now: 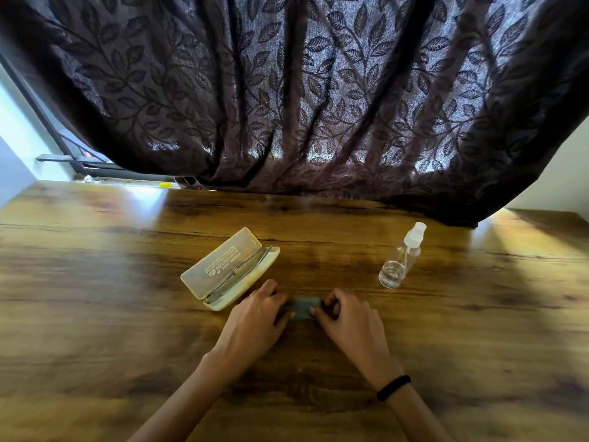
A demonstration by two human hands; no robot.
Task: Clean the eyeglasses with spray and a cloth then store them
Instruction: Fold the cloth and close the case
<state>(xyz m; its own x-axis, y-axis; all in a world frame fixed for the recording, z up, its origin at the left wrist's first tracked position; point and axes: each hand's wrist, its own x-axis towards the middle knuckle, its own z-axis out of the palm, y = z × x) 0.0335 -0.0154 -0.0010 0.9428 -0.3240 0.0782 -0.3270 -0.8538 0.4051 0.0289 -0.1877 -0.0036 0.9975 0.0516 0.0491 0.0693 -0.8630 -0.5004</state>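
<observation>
A small grey-green cloth (302, 308) lies folded on the wooden table (95, 282), pinched at its left end by my left hand (258, 317) and at its right end by my right hand (347, 317). Just left of my left hand an open whitish glasses case (223, 269) lies at a slant, its translucent lid tipped back. Thin metal-framed eyeglasses (242, 269) rest folded inside it. A clear spray bottle (402, 256) with a white nozzle stands to the right, holding a little liquid at its bottom, apart from both hands.
A dark leaf-patterned curtain (302, 90) hangs over the table's far edge. A window frame (63, 148) shows at the far left, a pale wall (557, 173) at the right. A black band (393, 388) circles my right wrist.
</observation>
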